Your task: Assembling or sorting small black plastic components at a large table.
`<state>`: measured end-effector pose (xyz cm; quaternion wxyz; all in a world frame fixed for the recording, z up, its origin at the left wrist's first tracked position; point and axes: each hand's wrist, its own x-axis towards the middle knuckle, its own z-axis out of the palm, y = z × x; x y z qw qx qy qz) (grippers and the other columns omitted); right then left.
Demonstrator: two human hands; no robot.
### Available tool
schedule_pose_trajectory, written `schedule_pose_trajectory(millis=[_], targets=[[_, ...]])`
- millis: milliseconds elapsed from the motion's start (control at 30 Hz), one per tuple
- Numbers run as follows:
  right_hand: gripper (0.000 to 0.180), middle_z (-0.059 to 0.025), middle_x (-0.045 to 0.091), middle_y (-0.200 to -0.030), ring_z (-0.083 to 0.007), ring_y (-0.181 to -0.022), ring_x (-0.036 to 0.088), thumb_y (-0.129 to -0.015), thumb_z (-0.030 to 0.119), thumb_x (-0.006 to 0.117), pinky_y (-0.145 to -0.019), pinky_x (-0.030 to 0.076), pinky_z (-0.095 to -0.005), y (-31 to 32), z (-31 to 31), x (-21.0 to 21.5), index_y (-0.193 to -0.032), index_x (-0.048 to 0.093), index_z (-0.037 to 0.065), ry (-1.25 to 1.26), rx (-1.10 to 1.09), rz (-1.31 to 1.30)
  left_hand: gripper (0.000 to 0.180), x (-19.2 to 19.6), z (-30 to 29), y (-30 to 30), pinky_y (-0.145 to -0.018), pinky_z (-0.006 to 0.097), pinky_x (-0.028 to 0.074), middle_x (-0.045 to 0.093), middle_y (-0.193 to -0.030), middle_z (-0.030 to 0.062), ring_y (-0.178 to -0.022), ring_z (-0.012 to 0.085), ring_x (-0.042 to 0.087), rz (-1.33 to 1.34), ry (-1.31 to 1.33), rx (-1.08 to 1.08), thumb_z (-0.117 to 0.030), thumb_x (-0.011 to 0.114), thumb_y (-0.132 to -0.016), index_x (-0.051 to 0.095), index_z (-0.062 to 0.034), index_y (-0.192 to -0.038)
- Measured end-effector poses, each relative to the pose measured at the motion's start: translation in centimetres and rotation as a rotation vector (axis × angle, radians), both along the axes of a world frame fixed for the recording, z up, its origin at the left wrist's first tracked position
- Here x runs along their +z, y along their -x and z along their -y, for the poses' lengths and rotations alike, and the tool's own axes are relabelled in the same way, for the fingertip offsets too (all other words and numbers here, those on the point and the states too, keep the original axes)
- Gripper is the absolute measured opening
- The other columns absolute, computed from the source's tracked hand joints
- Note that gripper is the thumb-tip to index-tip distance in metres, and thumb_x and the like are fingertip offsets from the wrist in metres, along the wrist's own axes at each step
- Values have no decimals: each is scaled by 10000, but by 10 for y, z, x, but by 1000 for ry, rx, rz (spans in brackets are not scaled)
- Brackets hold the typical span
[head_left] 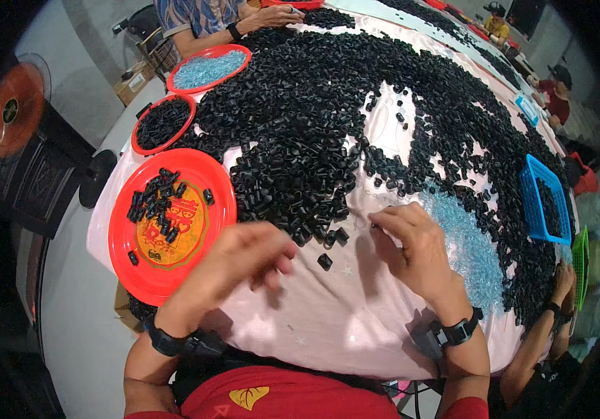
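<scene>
- The left hand (pixel 244 255) is held just above the pale pink tablecloth (pixel 328 314), blurred, fingers curled loosely; whether anything is pinched cannot be told.
- The right hand (pixel 415 248) is rested on the cloth, its fingertips (pixel 378 225) pinched together at the edge of the heap; what is nipped there is too small to tell.
- A single small black plastic ring (pixel 324 262) is seen lying alone on the cloth between the two hands.
- The great heap of small black plastic rings (pixel 314 119) is spread at twelve o'clock from the hands.
- A round red plastic plate with a gold centre (pixel 171 223), bearing some black rings, is placed at nine o'clock of the left hand.
- A drift of pale blue translucent bits (pixel 471 248) is found at three o'clock of the right hand, touching it.
- A blue plastic mesh basket (pixel 544 199) is set further out at two o'clock.
</scene>
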<state>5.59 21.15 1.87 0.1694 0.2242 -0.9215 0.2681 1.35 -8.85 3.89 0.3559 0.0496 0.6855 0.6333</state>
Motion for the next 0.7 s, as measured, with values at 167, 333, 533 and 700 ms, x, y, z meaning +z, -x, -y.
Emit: schedule_pose_trajectory(millis=[167, 333, 533, 700], targets=[[263, -139, 699, -1030, -345, -919, 651, -842, 18, 688, -804, 549, -419, 2, -8, 2, -1103, 717, 17, -14, -109, 49, 437, -17, -46, -10, -672, 218, 523, 717, -1097, 10, -886, 72, 670, -184, 88, -269, -262, 579, -1060, 561, -31, -1430], [148, -143, 709, -916, -345, -874, 661, -850, 42, 696, -754, 543, -424, 1, -16, 11, -987, 746, 18, -9, -257, 104, 459, -16, -58, 4, -870, 249, 537, 634, -1319, 69, -1048, 102, 643, -163, -63, -63, -195, 562, -1061, 499, -12, -1478], [106, -152, 683, -809, -352, -808, 655, -852, 74, 703, -725, 538, -456, 2, -22, 13, -934, 749, 24, -65, -212, 159, 503, -41, -89, 12, -1080, 431, 447, 618, -1347, 218, -1256, 342, 580, -1280, 144, -335, -169, 644, -961, 546, 19, -1416], [87, -163, 694, -819, -354, -828, 667, -855, 80, 695, -731, 542, -457, 3, -27, 10, -899, 749, 28, -45, -222, 197, 656, -36, -84, -1, -1152, 516, 332, 450, -1545, 214, -1467, 408, 381, -1304, 461, -548, -310, 706, -920, 488, -17, -1465]])
